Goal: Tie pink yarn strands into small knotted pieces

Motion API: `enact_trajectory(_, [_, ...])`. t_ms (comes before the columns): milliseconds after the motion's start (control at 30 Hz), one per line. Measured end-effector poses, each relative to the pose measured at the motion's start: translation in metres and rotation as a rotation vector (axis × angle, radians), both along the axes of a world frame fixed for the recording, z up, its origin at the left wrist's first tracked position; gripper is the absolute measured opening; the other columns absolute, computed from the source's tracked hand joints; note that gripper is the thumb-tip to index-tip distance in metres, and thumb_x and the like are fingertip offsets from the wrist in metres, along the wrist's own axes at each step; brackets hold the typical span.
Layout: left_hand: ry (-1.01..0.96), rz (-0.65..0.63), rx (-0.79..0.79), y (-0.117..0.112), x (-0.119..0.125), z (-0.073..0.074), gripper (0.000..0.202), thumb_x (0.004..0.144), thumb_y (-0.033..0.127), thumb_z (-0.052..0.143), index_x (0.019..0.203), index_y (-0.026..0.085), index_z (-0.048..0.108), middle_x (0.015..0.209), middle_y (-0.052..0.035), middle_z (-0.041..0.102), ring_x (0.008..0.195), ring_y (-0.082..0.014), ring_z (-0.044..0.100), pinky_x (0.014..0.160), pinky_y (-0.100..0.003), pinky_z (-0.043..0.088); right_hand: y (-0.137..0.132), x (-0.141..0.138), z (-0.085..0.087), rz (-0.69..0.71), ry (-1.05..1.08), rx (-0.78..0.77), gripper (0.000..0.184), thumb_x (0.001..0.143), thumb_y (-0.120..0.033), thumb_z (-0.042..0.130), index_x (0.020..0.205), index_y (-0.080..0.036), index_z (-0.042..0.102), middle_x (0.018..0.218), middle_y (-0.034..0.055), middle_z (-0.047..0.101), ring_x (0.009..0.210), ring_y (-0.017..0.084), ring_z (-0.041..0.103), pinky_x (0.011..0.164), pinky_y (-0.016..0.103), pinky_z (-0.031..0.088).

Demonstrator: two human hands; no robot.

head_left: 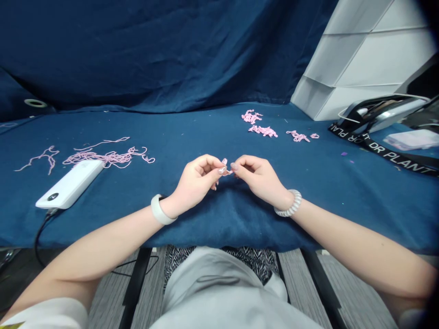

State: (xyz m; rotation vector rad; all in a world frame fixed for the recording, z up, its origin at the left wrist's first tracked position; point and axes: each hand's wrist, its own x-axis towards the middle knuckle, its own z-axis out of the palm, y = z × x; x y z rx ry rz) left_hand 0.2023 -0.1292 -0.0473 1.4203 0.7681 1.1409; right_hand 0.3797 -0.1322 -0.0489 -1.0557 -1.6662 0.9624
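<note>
My left hand (197, 180) and my right hand (255, 178) meet above the middle of the blue cloth. Between their fingertips is a short piece of pink cord (227, 170), pinched by both hands and largely hidden by the fingers. Behind my hands lie several small knotted pink cord clumps (263, 131). To the left, loose pink cord strands (109, 158) are tangled beside a white power bank (70, 184), which is the nearest object to my left hand. A white band circles my left wrist and a coiled bracelet my right.
A blue cloth (192, 214) covers the table, with a blue curtain behind. A black cable (40, 237) runs from the power bank over the front edge. At the right are a black lettered lanyard (398, 154), a silver-and-black device (380, 112), a plastic packet (411, 139), and a white panelled structure (353, 59).
</note>
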Motion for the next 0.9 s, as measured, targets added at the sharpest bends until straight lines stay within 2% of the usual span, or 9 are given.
enact_trajectory(167, [-0.068, -0.045, -0.157, 0.0027, 0.0018, 0.0008, 0.029, 0.072, 0.035, 0.074, 0.082, 0.012, 0.058, 0.069, 0.0009, 0.062, 0.043, -0.0020, 0.048, 0.039, -0.013, 0.042, -0.0009, 0.0002, 0.0002, -0.014, 0.004, 0.040, 0.036, 0.082, -0.048, 0.061, 0.073, -0.014, 0.060, 0.071, 0.0033, 0.059, 0.065, 0.012, 0.051, 0.064, 0.026, 0.041])
enact_trajectory(367, [-0.143, -0.063, -0.308, 0.0016, 0.0029, 0.0072, 0.032, 0.066, 0.032, 0.079, 0.083, 0.011, 0.060, 0.067, 0.0012, 0.060, 0.049, -0.0014, 0.045, 0.038, -0.011, 0.039, -0.0025, 0.0006, 0.0034, -0.056, 0.005, 0.130, 0.029, 0.085, -0.042, 0.059, 0.074, -0.015, 0.059, 0.069, 0.0022, 0.059, 0.064, 0.011, 0.053, 0.062, 0.026, 0.042])
enact_trajectory(600, [-0.154, -0.131, -0.317, 0.0005, 0.0017, 0.0057, 0.034, 0.067, 0.030, 0.077, 0.090, 0.011, 0.061, 0.073, 0.0005, 0.062, 0.048, -0.0009, 0.046, 0.037, -0.012, 0.040, -0.0058, 0.0022, 0.0029, -0.108, -0.025, 0.278, 0.022, 0.086, -0.034, 0.059, 0.073, -0.016, 0.059, 0.072, 0.0023, 0.058, 0.065, 0.011, 0.051, 0.063, 0.026, 0.041])
enact_trajectory(900, [-0.067, -0.161, -0.301, -0.0010, 0.0037, 0.0044, 0.035, 0.068, 0.032, 0.077, 0.081, 0.013, 0.051, 0.070, 0.0007, 0.064, 0.044, -0.0016, 0.047, 0.038, -0.012, 0.044, -0.0096, 0.0018, 0.0050, -0.075, -0.103, 0.484, 0.017, 0.087, -0.027, 0.058, 0.073, -0.019, 0.060, 0.074, 0.0030, 0.061, 0.071, 0.013, 0.056, 0.069, 0.029, 0.045])
